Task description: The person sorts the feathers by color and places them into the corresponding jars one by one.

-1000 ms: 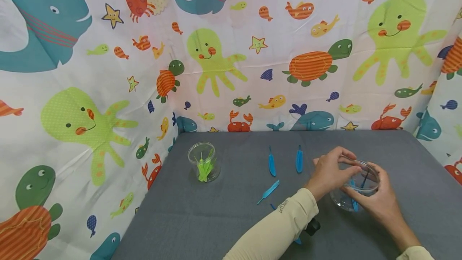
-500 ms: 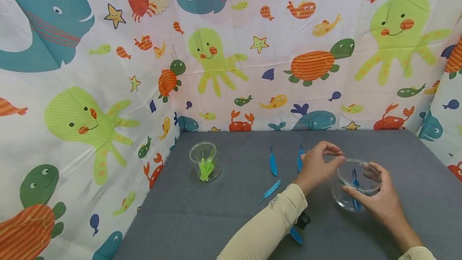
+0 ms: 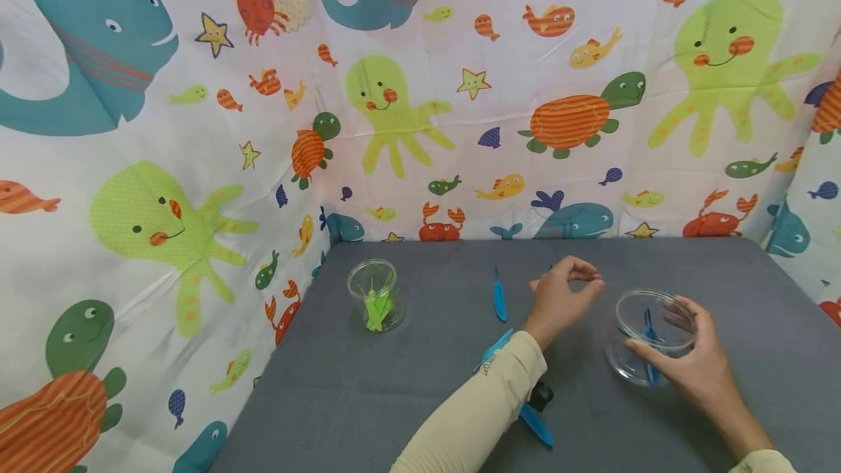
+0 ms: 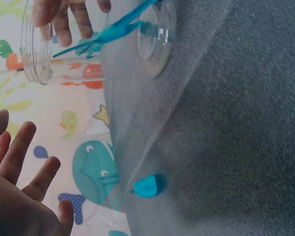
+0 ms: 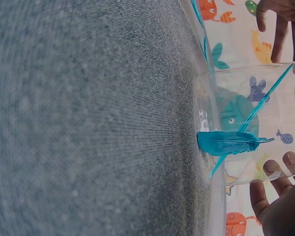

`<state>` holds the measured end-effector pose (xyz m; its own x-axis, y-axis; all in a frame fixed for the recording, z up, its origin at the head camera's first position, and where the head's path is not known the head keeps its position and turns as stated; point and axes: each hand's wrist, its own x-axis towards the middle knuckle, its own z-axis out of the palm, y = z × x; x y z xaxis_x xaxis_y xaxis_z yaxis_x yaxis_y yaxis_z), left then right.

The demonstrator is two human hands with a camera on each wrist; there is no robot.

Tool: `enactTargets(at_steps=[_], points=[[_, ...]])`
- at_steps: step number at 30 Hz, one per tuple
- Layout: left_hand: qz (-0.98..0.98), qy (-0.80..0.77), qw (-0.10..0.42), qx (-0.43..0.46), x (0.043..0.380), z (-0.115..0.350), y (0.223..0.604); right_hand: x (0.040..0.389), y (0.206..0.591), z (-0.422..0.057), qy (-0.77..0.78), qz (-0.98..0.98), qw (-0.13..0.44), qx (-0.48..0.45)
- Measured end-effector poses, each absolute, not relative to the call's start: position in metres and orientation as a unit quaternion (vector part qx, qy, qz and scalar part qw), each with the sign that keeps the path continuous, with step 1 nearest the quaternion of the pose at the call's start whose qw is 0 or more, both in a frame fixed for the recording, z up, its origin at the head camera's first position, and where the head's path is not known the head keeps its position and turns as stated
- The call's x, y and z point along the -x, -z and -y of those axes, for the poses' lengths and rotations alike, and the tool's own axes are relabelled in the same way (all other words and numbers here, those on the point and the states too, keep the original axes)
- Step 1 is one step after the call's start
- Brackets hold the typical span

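Note:
My right hand grips a clear round jar by its side, thumb in front and fingers behind. Blue feathers stand and lean inside it, their quills toward the mouth. To the jar's left, my left hand hovers with loosely bent fingers, apart from the jar and holding nothing visible. Other blue feathers lie on the table: one upright in view, one partly behind the left sleeve, and one near the front. Another is almost hidden behind the left hand; the left wrist view shows a blue feather there.
A second clear jar with green feathers stands at the left back of the grey table. A curtain printed with sea animals rises behind and at the sides.
My left hand has come away from the jar's rim and moved left, its fingers now apart from the jar. The right hand keeps its grip, nearly still; a blue feather now stands upright inside.

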<state>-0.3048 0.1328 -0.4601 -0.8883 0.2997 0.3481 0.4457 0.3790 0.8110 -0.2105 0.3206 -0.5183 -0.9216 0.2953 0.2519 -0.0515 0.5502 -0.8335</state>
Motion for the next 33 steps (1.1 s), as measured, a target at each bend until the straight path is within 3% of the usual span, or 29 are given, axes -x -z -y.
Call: enactTargets(at_steps=[13,24,33], points=[[0.846,0.51,0.114,0.106,0.319,-0.114,0.484,0.209,0.519,-0.322,-0.468,0.862,0.181,0.072],[0.873,0.455,0.16,0.075,0.332,-0.094,0.499,0.209,0.518,-0.321,-0.462,0.866,0.173,0.075],[0.925,0.364,0.108,0.028,0.351,-0.06,0.514,0.209,0.517,-0.321,-0.466,0.864,0.173,0.078]])
